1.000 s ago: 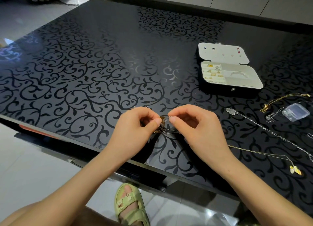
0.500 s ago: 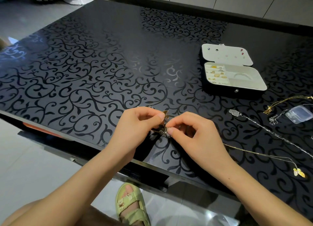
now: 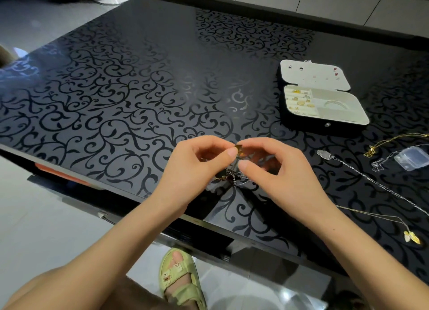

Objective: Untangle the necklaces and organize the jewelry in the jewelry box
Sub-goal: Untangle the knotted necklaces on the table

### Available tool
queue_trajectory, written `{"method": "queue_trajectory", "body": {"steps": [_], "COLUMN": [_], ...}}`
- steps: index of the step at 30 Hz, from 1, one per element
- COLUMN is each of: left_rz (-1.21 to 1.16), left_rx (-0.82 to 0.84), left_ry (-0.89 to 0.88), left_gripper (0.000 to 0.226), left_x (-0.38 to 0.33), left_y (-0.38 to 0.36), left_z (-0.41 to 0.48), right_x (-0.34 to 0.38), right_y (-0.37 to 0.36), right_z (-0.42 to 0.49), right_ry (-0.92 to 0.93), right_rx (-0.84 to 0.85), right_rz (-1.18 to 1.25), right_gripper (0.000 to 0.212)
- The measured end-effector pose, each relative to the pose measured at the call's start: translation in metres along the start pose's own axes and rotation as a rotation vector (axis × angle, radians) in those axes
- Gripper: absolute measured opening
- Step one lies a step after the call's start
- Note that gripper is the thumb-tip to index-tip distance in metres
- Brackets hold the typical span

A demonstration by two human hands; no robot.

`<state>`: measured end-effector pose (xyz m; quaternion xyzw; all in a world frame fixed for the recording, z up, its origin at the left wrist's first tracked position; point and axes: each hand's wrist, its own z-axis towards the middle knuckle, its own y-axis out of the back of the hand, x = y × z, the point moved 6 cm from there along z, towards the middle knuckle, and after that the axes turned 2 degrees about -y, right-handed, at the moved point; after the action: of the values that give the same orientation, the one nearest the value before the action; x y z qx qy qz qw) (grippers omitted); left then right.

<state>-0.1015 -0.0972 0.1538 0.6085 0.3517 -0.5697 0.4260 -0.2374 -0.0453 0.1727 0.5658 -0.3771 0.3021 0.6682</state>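
The knotted necklaces (image 3: pixel 232 178) are pinched between left hand (image 3: pixel 192 170) and right hand (image 3: pixel 281 179) — dangling just below the thumbs; the jewelry box (image 3: pixel 306 124) is set far-right, nearer the right hand.

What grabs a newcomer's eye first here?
The left grip and right grip meet near the table's front edge, pinching a tangled knot of chains between them. Far right sits the open jewelry box, with loose necklaces laid out nearer the person.
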Motion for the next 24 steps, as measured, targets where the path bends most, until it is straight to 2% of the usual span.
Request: {"method": "queue_trajectory", "body": {"steps": [9, 11, 15, 18, 24], "left_rz": [0.037, 0.179, 0.670, 0.818, 0.972], "left_rx": [0.071, 0.082, 0.046, 0.082, 0.099], "left_ry": [-0.066, -0.085, -0.256, -0.373, -0.460], "left_gripper": [0.014, 0.020, 0.028, 0.024, 0.022], "left_x": [-0.004, 0.001, 0.008, 0.012, 0.018], "left_y": [0.002, 0.003, 0.010, 0.010, 0.013], "left_z": [0.002, 0.002, 0.001, 0.000, -0.007], "right_x": [0.006, 0.005, 0.002, -0.007, -0.019], "right_y": [0.009, 0.016, 0.028, 0.030, 0.024], "right_z": [0.007, 0.004, -0.009, -0.022, -0.054], "right_ry": [-0.018, -0.031, -0.085, -0.143, -0.232], "right_rx": [-0.045, -0.068, -0.053, -0.012, 0.030], "right_rz": [0.147, 0.202, 0.279, 0.294, 0.248], "right_gripper": [0.009, 0.008, 0.005, 0.004, 0.007]}}
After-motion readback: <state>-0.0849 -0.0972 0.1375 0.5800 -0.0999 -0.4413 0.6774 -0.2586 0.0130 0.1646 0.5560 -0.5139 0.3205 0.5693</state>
